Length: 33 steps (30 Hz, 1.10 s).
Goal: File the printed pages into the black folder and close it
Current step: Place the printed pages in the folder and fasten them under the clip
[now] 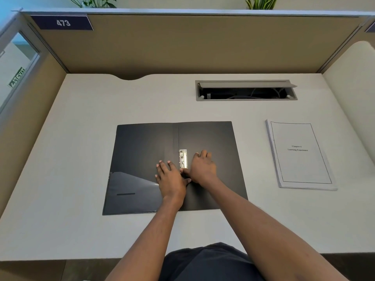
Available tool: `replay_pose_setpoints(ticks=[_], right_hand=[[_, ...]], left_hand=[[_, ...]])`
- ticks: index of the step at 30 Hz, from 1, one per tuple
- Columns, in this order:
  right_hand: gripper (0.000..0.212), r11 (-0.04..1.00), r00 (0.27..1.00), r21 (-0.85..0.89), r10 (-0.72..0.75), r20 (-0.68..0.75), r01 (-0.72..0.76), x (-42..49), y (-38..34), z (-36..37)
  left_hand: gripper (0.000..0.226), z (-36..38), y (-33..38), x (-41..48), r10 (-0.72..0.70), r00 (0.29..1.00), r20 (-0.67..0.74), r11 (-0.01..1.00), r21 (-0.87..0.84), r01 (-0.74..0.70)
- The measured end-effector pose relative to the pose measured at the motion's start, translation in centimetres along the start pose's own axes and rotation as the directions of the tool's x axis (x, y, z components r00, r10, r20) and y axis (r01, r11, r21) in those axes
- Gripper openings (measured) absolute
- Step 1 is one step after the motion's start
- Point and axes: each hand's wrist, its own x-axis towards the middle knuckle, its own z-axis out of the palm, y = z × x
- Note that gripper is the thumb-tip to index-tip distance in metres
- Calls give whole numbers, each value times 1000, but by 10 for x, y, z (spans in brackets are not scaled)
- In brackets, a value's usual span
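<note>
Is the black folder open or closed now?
Open. The black folder lies spread flat, both covers and its metal clip showing; no pages are inside.

Folder (207, 138): plain black inside, glossy, with a pale grey reflection across its lower left flap. Clip mechanism (183, 158): bright silver metal. Printed pages (300, 157): white, black text, thin black border line. Worktop (81, 118): off-white, unpatterned. Partition wall (182, 43): tan-brown, plain. Number plate (61, 22): dark navy, white digits. Cable tray (245, 90): grey frame, black interior.
</note>
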Motion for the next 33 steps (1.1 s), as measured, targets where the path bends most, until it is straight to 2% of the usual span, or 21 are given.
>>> replay_pose_setpoints(ticks=[3,8,11,16,21,24,28,33], right_hand=[[85,1000,1000,19,-15,-16,15,-4,-2,-5],[60,986,972,67,-138,-192,153,-8,-5,-12],[50,960,972,204,-157,-177,192,-5,-9,-17],[23,852,974,483,-124,-190,202,7,-21,-23],[11,773,974,601,-96,-203,202,32,-28,-38],[15,793,975,572,-126,-185,211,51,-28,-45],[30,880,969,410,-186,-164,238,69,-28,-49],[26,939,972,272,-167,-167,208,77,-30,-47]], left_hand=[[109,1,-1,0,-1,1000,-14,1000,2,1],[108,2,-1,1,-9,1000,-29,1000,2,9],[108,2,-1,1,-12,1000,-28,1000,9,12],[107,2,0,-1,-3,999,-32,999,33,4],[108,1,0,-1,6,1000,-22,997,74,-4],[109,1,0,-1,9,1000,-9,996,89,-8],[107,2,-1,0,17,1000,1,995,99,-17],[106,1,-1,-1,23,1000,7,993,117,-24]])
